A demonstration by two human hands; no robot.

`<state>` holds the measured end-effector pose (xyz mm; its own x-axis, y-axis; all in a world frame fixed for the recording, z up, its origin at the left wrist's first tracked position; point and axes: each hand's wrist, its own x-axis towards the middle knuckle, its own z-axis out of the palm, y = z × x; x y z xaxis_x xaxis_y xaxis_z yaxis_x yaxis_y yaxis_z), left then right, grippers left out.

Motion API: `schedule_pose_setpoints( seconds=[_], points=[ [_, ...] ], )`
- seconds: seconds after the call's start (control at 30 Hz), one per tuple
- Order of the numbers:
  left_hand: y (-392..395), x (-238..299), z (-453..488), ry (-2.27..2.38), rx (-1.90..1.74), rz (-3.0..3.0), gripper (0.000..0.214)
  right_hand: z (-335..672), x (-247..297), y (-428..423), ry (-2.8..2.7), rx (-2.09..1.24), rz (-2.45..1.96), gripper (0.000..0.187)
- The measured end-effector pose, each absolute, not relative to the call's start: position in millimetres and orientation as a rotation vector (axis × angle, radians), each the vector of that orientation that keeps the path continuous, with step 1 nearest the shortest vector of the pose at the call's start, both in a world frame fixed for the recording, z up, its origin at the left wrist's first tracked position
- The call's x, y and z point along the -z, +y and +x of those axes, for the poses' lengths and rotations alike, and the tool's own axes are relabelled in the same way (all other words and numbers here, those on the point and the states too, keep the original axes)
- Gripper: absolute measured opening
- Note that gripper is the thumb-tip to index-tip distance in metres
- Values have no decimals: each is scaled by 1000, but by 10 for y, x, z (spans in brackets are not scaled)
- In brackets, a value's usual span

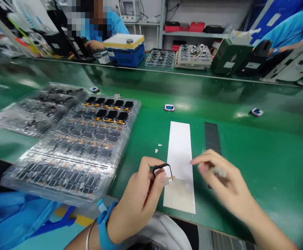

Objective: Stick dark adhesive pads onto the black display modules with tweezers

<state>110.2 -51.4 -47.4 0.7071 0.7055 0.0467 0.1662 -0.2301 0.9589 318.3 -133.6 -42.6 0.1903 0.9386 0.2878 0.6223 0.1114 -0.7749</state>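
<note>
My left hand (141, 194) pinches a small square display module (164, 172) with a black rim, a white face and a short gold flex tab, tilted above the paper strip. Its thumb covers part of the module. To the right, my right hand (221, 184) is smeared by motion, index finger pointing toward the strip's right edge. A pale patch shows among its curled fingers; whether it is a held thing cannot be made out. Under the hands lies the long white paper strip (180, 146), with a beige section (176, 196) at its near end.
Clear trays (120, 139) of black displays with gold flex lie left. A dark strip sheet (212, 135) is beyond my right hand. Small framed devices (169, 108) sit along the green bench. White scraps (156, 150) lie near the paper. A co-worker (115, 24) sits opposite, behind a blue box (127, 53).
</note>
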Motion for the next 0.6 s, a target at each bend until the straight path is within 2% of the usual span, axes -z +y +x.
schedule_pose_setpoints(
  seconds=[0.07, 0.13, 0.2, 0.27, 0.37, 0.5, 0.6],
  points=[
    [-479, 395, 1056, 661, -561, 1842, 15, 2979, 358, -1245, -1507, -787, -1508, 7],
    [-439, 317, 1012, 648, -531, 1916, 16, 2788, 317, -1130, -1438, -1081, -1415, 18],
    [-409, 224, 922, 675, -518, 2002, 19, 2753, 302, -953, -1391, -1204, -1367, 26],
    [-398, 102, 760, 705, -531, 2149, 31, 2955, 308, -678, -1398, -1069, -1425, 31],
    [-372, -139, 451, 797, -553, 2508, 45, 3619, 362, -126, -1296, -553, -1813, 38],
    [-53, -443, 174, 1043, -529, 2935, 34, 4506, 554, 444, -1140, -390, -2105, 41],
    [514, -476, 167, 1277, -492, 2994, 40, 4787, 732, 544, -1083, -314, -2258, 31]
  ],
)
